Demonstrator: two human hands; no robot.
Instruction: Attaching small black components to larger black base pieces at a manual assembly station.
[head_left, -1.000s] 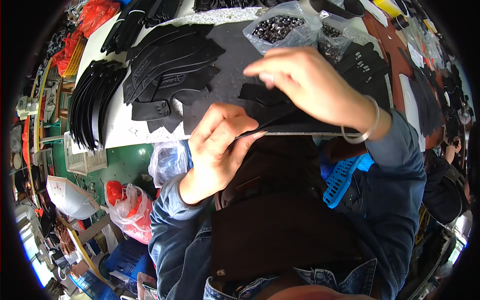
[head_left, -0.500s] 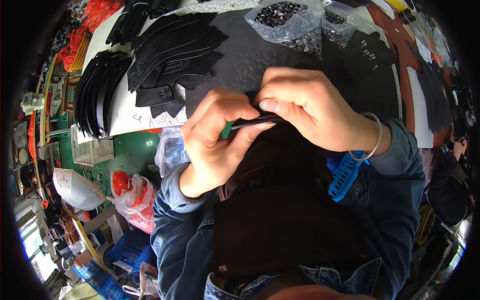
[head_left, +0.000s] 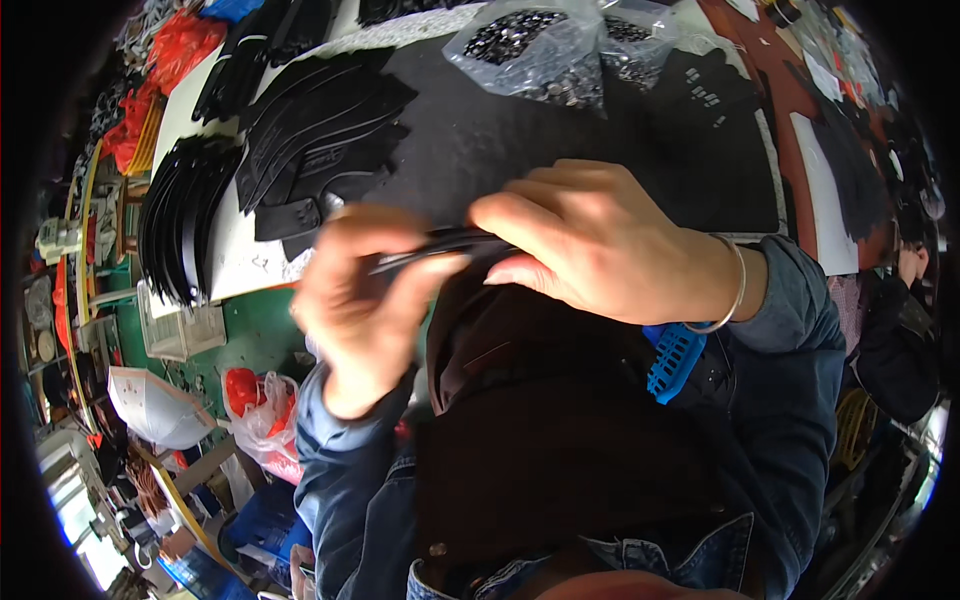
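A narrow black strap (head_left: 450, 243) runs between my two hands above the near edge of the work table. My left hand (head_left: 350, 305), blurred by motion, pinches its left part between thumb and fingers. Bent over the strap's right part is my right hand (head_left: 610, 245), whose fingers and thumb close on it and hide that end. Left of the hands, wide black leather strips (head_left: 320, 145) lie fanned in a pile. Beside them hangs a bundle of thin black straps (head_left: 185, 225) over the table's left edge.
Clear plastic bags of small metal fittings (head_left: 525, 60) stand at the far side of the black mat (head_left: 450, 130). Several small metal pieces (head_left: 703, 95) lie at the right. A blue plastic basket (head_left: 677, 362) is beside my right arm. Another person's hand (head_left: 911, 263) shows far right.
My left hand has moved left and slightly down, and more of the strap shows between the hands. My right hand has shifted a little left, still on the strap. The view has shifted slightly.
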